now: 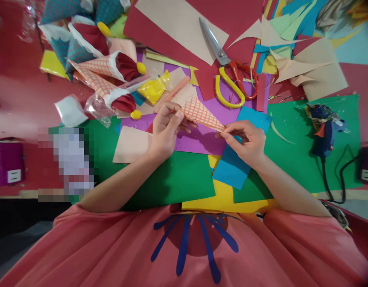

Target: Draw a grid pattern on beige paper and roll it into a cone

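A glossy red tabletop point(10, 89) in soft, uneven light.
At nine to ten o'clock, a pale pinkish sheen is cast across its bare surface, while the red toward eleven is left duller. The near side is bordered by a pale edge strip point(351, 194), seen between three and four o'clock. Below it at eight o'clock, a dark area point(10, 215) is sunk in shadow, its nature too dim to be told. At four o'clock, a deep red surface point(363, 235) is partly shown.
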Available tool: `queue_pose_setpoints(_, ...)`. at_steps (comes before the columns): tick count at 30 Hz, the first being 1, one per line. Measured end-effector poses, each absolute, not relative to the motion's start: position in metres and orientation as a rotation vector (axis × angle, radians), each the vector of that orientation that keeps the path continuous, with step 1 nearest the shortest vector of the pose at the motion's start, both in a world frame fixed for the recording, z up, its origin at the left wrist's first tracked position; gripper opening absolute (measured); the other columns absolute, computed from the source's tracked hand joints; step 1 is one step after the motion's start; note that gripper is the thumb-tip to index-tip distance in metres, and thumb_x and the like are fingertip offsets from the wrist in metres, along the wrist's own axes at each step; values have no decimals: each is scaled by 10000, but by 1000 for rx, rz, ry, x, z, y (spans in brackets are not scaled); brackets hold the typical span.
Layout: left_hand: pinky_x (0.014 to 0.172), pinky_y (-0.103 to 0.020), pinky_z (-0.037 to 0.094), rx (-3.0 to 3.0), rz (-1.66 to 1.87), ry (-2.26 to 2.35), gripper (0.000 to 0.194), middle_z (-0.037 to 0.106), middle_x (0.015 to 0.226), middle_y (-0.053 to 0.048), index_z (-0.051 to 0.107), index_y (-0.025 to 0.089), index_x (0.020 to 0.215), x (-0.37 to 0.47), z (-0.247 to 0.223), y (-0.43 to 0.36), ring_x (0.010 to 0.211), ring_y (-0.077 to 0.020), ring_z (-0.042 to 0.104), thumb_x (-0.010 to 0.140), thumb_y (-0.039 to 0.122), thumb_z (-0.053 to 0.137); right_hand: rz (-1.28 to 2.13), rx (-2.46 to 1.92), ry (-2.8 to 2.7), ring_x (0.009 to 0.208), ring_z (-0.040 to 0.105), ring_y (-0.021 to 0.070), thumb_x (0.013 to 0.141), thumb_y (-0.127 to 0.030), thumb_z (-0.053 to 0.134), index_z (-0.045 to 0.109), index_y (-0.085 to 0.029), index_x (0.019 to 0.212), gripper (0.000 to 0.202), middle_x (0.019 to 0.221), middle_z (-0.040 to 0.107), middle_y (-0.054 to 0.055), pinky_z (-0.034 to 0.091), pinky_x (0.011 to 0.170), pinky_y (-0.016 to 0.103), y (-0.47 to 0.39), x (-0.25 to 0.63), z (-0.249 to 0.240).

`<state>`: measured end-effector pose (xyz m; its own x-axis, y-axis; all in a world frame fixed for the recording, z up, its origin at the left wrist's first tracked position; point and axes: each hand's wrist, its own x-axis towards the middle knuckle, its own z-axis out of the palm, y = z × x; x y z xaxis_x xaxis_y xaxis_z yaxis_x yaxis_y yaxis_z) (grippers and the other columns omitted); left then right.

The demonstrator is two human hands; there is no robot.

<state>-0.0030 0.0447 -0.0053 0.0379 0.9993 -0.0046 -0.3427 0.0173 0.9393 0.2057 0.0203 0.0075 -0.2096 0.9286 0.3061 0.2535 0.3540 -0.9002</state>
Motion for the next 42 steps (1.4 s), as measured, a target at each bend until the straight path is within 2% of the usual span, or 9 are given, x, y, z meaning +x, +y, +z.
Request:
queue_pose_setpoints(3,534,-180,519,972,1326,950,321,608,614,70,478,234,815,-3,-6,44,703,-136,720,804,466,699,937,-1081,-1668,745,730,121,845,-169,648,650,-214,862,48,829,722,-11,594,673,226,21,206,7)
queue_pose_setpoints(7,496,-166,500,968,1343,956,323,623,624,69,493,228,796,-3,-4,45,643,-120,706,789,461,717,945,-1097,-1647,804,742,150,818,-136,657,634,-208,831,77,850,742,11,608,684,254,21,205,7)
queue_pose_setpoints(13,505,-178,515,982,1347,974,330,628,610,68,493,229,793,-2,-3,44,624,-128,707,779,467,722,1054,-1110,-1576,758,745,155,805,-138,667,585,-200,750,116,832,749,24,600,649,260,22,203,10)
queue_pose_setpoints(21,611,-229,563,982,1323,1007,302,617,583,59,499,228,809,-2,-3,41,712,-157,725,806,455,698,1264,-1143,-1445,706,714,115,819,-309,692,521,-199,759,212,788,707,0,587,644,237,27,205,10)
queue_pose_setpoints(27,690,-271,592,995,1305,947,273,601,618,65,499,220,831,2,-7,36,715,-155,725,839,424,681,1328,-1108,-1466,900,697,140,707,-401,795,508,-242,1098,510,1205,629,54,599,685,252,28,199,7)
queue_pose_setpoints(29,722,-289,598,1000,1280,940,287,595,631,62,497,217,835,4,-7,32,750,-163,730,839,437,681,1322,-1101,-1483,919,691,145,735,-420,771,521,-239,1099,477,1220,617,59,598,725,270,27,196,7)
queue_pose_setpoints(33,723,-287,603,1003,1234,940,323,608,638,50,501,217,830,8,-5,28,808,-179,734,813,469,703,1315,-1091,-1482,999,669,156,780,-432,730,536,-230,933,319,1145,643,46,580,806,286,25,193,10)
queue_pose_setpoints(39,648,-257,595,998,1154,900,343,648,661,51,488,214,822,7,-3,29,668,-145,721,818,490,691,1212,-1089,-1553,1209,564,181,792,-408,721,549,-243,864,249,1168,627,48,522,950,333,26,196,8)
queue_pose_setpoints(42,583,-218,569,1001,1133,879,344,643,642,60,486,211,822,6,-3,29,625,-134,715,819,488,691,1196,-1102,-1571,1196,569,189,792,-383,727,562,-238,841,225,1198,623,51,504,967,360,26,197,6)
